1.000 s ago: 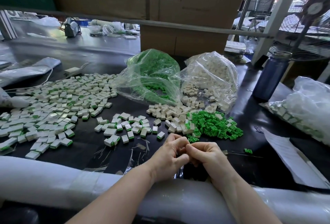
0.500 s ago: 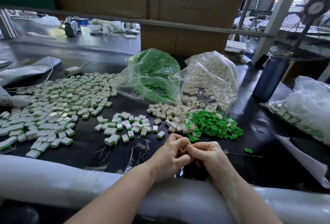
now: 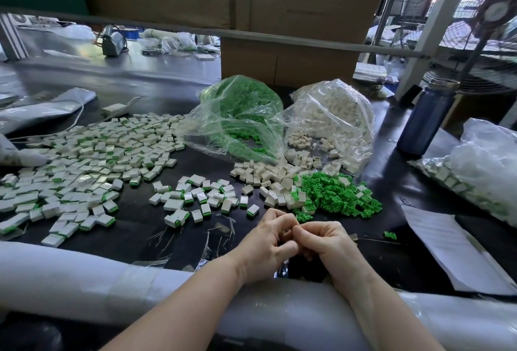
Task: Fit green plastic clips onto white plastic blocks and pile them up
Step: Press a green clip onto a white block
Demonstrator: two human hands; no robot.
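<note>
My left hand and my right hand meet at the table's near edge, fingers curled and pinched together round a small piece that they hide. Just beyond them lies a heap of loose green clips, with bare white blocks to its left. A small cluster of clipped blocks sits left of my hands. A wide spread of clipped blocks covers the table's left side. One stray green clip lies right of my right hand.
Open clear bags of green clips and white blocks stand behind the heaps. A blue bottle, another filled bag and a paper sheet are at the right. A padded white roll lines the near edge.
My hands stay pressed together in the same spot, with the fingers shifting only slightly. The paper sheet at the right lifted half a second ago and lies flat again.
</note>
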